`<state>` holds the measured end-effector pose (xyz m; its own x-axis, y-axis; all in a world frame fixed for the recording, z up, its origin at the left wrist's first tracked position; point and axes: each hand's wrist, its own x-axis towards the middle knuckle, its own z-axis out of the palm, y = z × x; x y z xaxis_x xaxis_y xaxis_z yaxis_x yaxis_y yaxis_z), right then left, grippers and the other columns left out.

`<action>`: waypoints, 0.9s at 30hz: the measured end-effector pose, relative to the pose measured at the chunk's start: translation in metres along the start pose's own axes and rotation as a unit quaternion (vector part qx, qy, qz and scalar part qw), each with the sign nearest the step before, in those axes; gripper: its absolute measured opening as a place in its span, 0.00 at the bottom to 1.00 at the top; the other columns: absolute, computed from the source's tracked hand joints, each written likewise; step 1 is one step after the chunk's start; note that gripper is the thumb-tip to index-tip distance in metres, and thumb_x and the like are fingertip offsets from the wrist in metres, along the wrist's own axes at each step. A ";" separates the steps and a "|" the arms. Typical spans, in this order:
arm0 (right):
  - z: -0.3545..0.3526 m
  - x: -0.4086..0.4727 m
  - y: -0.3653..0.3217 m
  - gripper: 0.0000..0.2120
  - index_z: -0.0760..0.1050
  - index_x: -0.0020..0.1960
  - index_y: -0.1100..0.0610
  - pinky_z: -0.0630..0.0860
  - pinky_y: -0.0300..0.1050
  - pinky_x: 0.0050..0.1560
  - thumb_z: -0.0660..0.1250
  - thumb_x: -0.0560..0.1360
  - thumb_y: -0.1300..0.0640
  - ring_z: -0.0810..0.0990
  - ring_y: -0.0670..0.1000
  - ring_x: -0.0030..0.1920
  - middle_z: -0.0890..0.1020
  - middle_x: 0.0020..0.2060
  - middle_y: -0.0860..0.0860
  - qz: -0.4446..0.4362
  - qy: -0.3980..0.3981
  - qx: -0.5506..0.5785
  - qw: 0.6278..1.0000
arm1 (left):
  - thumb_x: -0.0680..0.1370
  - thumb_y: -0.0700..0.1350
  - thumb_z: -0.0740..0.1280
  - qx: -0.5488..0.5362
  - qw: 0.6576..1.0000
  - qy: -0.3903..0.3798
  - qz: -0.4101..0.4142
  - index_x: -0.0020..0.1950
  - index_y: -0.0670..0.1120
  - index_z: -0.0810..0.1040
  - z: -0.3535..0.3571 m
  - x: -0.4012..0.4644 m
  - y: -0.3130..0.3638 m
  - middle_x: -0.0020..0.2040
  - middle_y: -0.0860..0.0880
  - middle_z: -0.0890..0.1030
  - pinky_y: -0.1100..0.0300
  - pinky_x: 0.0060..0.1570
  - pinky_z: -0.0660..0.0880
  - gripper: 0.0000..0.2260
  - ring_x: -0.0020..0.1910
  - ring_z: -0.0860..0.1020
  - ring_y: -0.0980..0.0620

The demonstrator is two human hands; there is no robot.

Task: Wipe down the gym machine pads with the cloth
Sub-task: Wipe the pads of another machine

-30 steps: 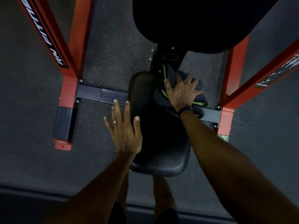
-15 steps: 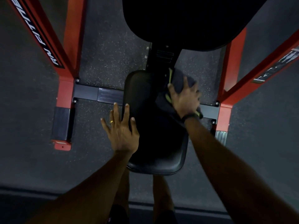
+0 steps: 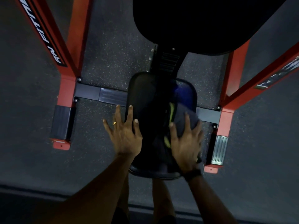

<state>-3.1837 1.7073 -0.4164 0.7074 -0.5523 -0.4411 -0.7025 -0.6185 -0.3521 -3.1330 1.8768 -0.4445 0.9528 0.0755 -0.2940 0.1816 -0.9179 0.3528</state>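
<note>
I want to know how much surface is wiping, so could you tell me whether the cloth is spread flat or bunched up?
Bunched up: the cloth lies in dark folds under the right hand on the seat pad.

Both hands flat, fingers spread: left hand (image 3: 125, 136) beside right hand (image 3: 186, 143), forearms extended forward.

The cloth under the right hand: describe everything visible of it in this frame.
The cloth is dark, bluish-grey fabric with a yellow-green trim, bunched and folded, partly motion-blurred. It lies on the right side of the black seat pad, toward its near end. The right hand presses on it with spread fingers, covering its near part; nothing else touches it.
</note>
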 end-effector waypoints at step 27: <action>0.085 0.130 -0.173 0.22 0.80 0.60 0.49 0.54 0.76 0.69 0.64 0.71 0.40 0.68 0.62 0.68 0.76 0.64 0.57 -0.264 -0.004 -0.212 0.941 | 0.83 0.61 0.42 -0.076 0.994 0.077 -0.029 0.81 0.47 0.56 0.002 -0.001 0.003 0.82 0.43 0.50 0.34 0.75 0.43 0.30 0.79 0.58 0.48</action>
<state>-2.9772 1.7899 -0.4826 0.9470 -0.1022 -0.3045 -0.1575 -0.9740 -0.1630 -3.1339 1.8734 -0.4451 0.9634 0.1956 -0.1832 0.2608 -0.8418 0.4726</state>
